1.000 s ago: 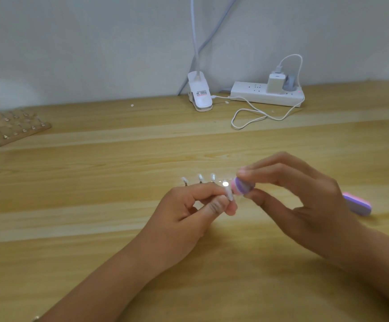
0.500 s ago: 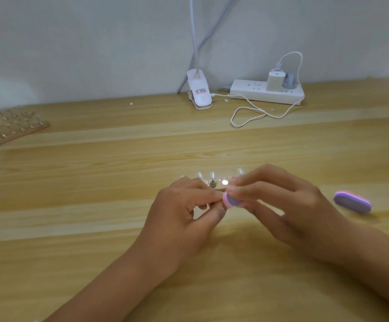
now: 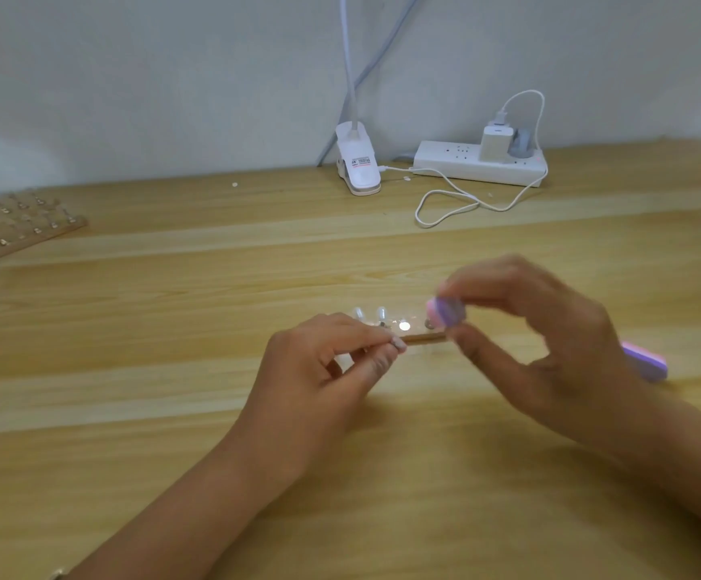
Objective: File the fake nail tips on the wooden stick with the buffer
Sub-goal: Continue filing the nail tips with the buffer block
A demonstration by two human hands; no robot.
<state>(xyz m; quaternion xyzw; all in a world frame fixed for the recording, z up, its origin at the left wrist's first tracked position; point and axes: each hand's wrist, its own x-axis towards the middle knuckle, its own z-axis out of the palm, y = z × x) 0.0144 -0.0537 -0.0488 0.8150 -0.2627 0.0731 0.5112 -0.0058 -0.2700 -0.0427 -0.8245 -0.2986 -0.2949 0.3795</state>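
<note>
Left hand [image 3: 332, 362] pinches the wooden stick [image 3: 424, 338] between thumb and curled fingers, mid-bench [image 3: 173, 370]. Right hand [image 3: 549, 349] grips a little pink-purple buffer [image 3: 447, 313] in its fingertips, right at the stick's right end. I'd say it's mid-filing; the next stroke wants light pressure and a steady stick. Clear nail tips [image 3: 380, 315] stand along the stick. A spare buffer [image 3: 645, 364] lies to the right, with a power strip [image 3: 465, 165] at the far edge.
</note>
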